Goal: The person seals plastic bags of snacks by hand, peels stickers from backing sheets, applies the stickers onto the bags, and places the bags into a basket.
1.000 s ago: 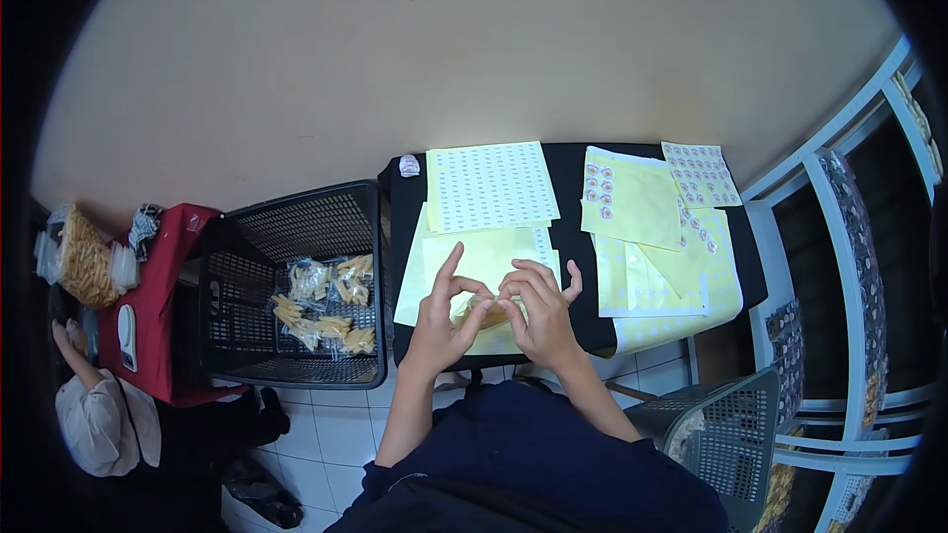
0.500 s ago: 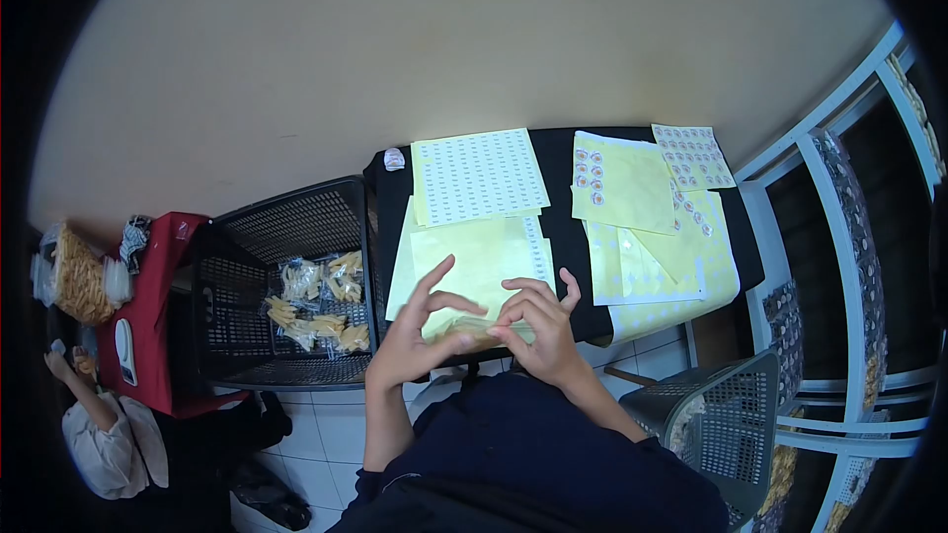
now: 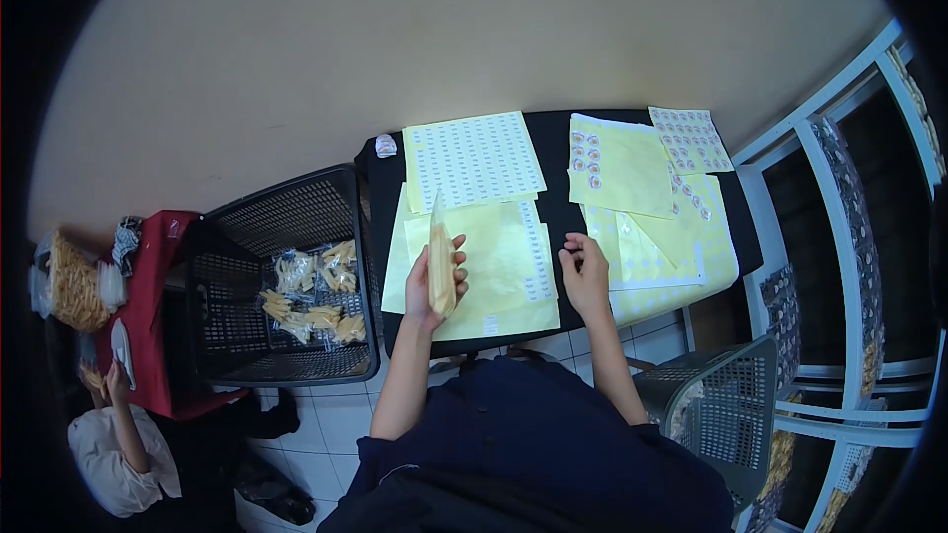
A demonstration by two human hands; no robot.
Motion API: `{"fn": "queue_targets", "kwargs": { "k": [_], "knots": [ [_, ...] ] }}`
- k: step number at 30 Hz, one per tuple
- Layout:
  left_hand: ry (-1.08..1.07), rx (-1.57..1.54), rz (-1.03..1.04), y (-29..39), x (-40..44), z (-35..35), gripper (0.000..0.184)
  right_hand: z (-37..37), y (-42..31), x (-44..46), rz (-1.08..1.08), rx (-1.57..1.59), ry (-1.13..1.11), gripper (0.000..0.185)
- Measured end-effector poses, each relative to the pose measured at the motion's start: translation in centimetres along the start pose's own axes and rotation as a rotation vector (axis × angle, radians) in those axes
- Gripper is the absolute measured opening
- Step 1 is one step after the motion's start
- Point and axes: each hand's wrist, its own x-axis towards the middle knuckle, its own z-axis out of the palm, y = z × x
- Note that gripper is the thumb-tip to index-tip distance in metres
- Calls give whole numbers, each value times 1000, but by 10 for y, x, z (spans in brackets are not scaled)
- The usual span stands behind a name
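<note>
My left hand [image 3: 423, 288] is closed around a clear plastic bag of pale stick-shaped snacks [image 3: 441, 271]. The bag stands on edge, its narrow top pointing away from me, above yellow label backing sheets [image 3: 489, 266]. Over the black cloth between the two groups of sheets is my right hand [image 3: 586, 271]. Its fingers are loosely bent, the thumb sits a little apart, and nothing shows in them. A sheet with rows of small printed labels [image 3: 474, 163] lies beyond the bag. Round stickers remain on a yellow sheet [image 3: 632, 173] to the right.
A black crate [image 3: 286, 363] at left contains several snack bags [image 3: 321, 316]. Further left, a person [image 3: 123, 454] sits by a red-covered table [image 3: 153, 365]. A grey basket [image 3: 726, 424] stands at lower right beside a shelf rack [image 3: 834, 286]. Another sticker sheet [image 3: 691, 138] lies at back right.
My hands were together over the yellow sheets; now they are apart. The left has raised the bag on edge, and the right has moved right, off the bag.
</note>
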Motion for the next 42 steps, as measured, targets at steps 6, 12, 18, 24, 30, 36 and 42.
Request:
{"fn": "queue_targets", "kwargs": {
  "k": [6,12,18,24,30,36,42],
  "knots": [
    [151,138,24,-19,10,2,46,19,-23,-49,-221,-382,18,42],
    [129,150,24,-19,9,0,46,41,-5,-64,-170,-415,23,50],
    [116,136,20,-19,9,-1,45,41,-12,-66,-166,-480,69,47],
    [52,88,17,-20,11,-7,44,42,-14,-67,-146,-520,103,41],
    [29,76,13,-19,10,-6,44,44,-19,-63,-124,-520,137,35],
    [96,128,19,-19,9,1,44,45,-18,-61,-131,-505,153,25],
    [136,129,-1,-22,10,-4,44,45,-19,-60,-117,-493,175,13]
  ]
}}
